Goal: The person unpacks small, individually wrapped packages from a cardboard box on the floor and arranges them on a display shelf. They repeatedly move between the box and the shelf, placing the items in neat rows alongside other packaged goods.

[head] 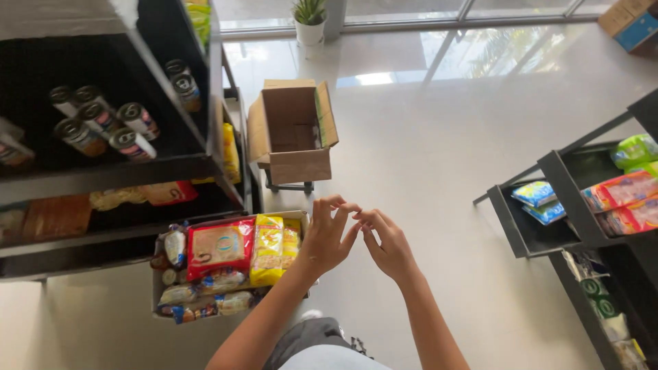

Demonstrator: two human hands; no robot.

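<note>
**Clerk:** Above the pale polished floor [439, 171], item one: left hand [327, 236] and right hand [387, 243], raised together, fingertips meeting. Both were loosely curled, fingers spread, gripping nothing visible.

**Auditor:** Nearest goods?

**Clerk:** Open cardboard carton of packaged food [229, 264], just left of the left hand, on the floor beside the black metal shelving unit [137, 168]. It held a red flat packet [219, 247] and a yellow bag [269, 248], stood on edge, likely so each could be lifted out singly.

**Auditor:** Further entries?

**Clerk:** Silver-topped tins [103, 123] lay on their sides on the upper shelf, ends outward, probably to stack deeper. Empty brown cardboard box [293, 133], flaps open, sat on a low stand beyond the hands. Second black rack [582, 205] at right carried blue, red and green packets.

**Auditor:** Unverified?

**Clerk:** Whether something small sat between the fingertips could not be told. Right rack was cut off by the frame edge; lower-shelf goods at left were too dark to identify.
</note>
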